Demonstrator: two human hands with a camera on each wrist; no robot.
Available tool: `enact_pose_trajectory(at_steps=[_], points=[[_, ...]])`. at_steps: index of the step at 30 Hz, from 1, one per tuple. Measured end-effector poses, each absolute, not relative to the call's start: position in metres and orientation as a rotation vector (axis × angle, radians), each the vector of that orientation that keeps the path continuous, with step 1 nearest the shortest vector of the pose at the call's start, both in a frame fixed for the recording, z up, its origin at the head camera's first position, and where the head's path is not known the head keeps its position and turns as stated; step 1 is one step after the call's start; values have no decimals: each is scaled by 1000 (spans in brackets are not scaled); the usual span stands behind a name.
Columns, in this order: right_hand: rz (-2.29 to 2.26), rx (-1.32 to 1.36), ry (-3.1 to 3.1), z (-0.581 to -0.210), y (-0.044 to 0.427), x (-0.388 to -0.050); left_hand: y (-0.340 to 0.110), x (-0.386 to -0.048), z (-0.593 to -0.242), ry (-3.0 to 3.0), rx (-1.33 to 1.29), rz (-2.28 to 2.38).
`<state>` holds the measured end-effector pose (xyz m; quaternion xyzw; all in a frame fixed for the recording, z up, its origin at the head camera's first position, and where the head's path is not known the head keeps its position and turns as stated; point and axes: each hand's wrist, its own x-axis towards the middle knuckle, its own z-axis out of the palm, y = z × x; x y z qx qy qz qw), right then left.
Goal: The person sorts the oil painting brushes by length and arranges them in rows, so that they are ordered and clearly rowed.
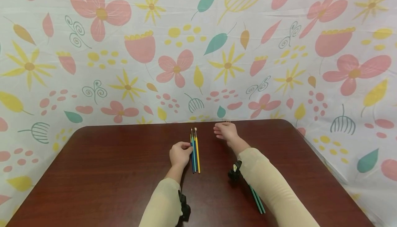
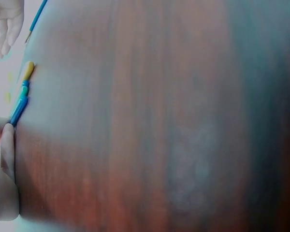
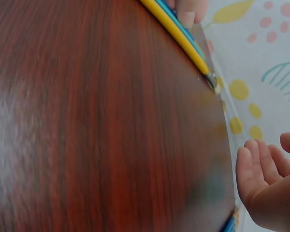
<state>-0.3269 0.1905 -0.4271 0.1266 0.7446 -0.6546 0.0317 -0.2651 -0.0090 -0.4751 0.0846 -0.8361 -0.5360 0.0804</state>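
Observation:
Several slim paintbrushes (image 1: 197,154), with blue, teal and yellow handles, lie side by side near the table's far middle, bristles pointing away. At their left edge my left hand (image 1: 181,154) pinches a blue-handled paintbrush (image 2: 18,111) between thumb and curled fingers; part of the grip is hidden. The yellow paintbrush (image 3: 179,36) lies on the outer right of the row. To the right, at the far table edge, my right hand (image 1: 227,131) holds nothing, its fingers (image 3: 268,166) loosely bent.
Green-handled brushes (image 1: 256,198) lie under my right forearm, partly covered by the sleeve. The dark brown table (image 1: 124,172) ends at a floral cloth (image 1: 176,30) hanging behind it. A black wrist camera (image 1: 234,172) sits on the right sleeve.

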Motion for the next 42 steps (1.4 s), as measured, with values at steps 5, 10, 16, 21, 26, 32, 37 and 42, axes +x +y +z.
enact_pose_trajectory(at_steps=[5, 10, 16, 21, 26, 32, 37, 42], points=[[-2006, 371, 2300, -429, 181, -326, -10, -264, -475, -2496, 249, -1616], [-2026, 379, 2292, -433, 171, -329, -10, -265, -476, -2495, 246, -1620], [-2051, 428, 2293, -437, 158, -331, -9, -266, -477, -2488, 238, -1617], [-2034, 428, 2324, -439, 147, -331, -9, -268, -477, -2483, 232, -1597], [-2031, 396, 2348, -438, 138, -331, -10, -269, -477, -2486, 232, -1578], [-1988, 362, 2393, -438, 128, -333, -11, -269, -477, -2483, 227, -1565], [-1905, 311, 2498, -441, 119, -337, -11, -268, -477, -2483, 223, -1563], [-1749, 281, 2668, -443, 112, -341, -10, -267, -476, -2490, 227, -1565]])
